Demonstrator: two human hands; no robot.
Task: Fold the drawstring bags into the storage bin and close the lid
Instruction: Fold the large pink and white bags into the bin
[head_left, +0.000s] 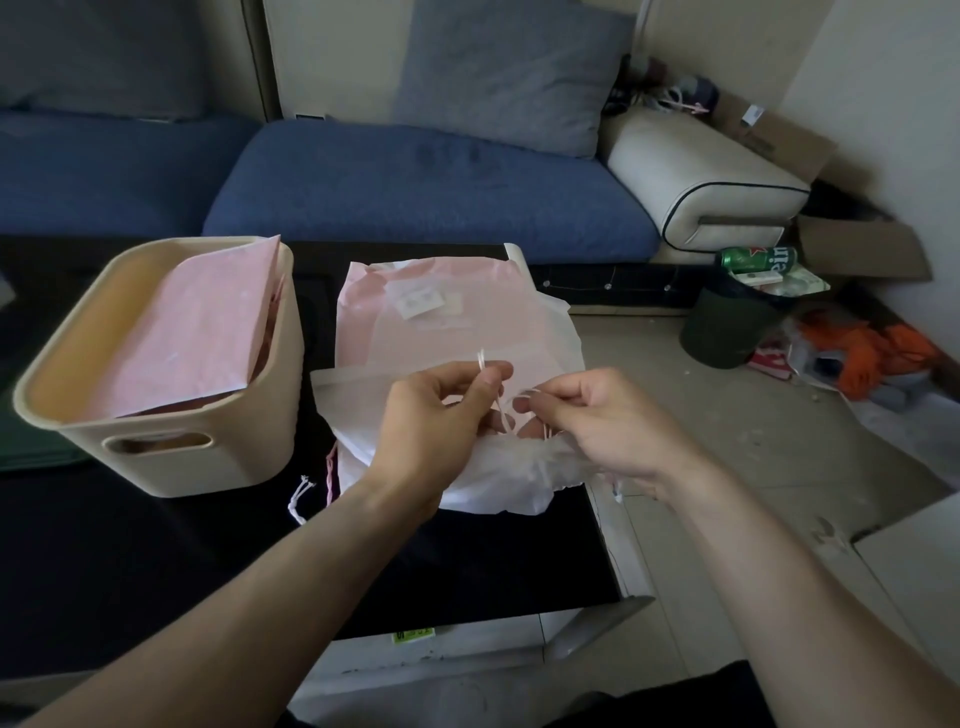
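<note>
Over the black tabletop (156, 545), near its right edge: left hand (431, 415) and right hand (602, 415) side by side above a white drawstring bag (498, 478). Left grip clenched on a thin white drawstring (481, 359), pinched between thumb and forefinger, one short end poking up past the fingers. Right grip pinched on another part of the string at the bag's gathered mouth, remaining fingers curled. Beneath and beyond the white bag, a pink drawstring bag (431, 312) lying flat. Left of that, a cream storage bin (171, 457), open, no lid on it, a folded pink bag (197, 338) leaning tilted inside. Another knotted cord end (300, 499) on the tabletop beside the bin. Behind, a blue sofa (415, 182).
</note>
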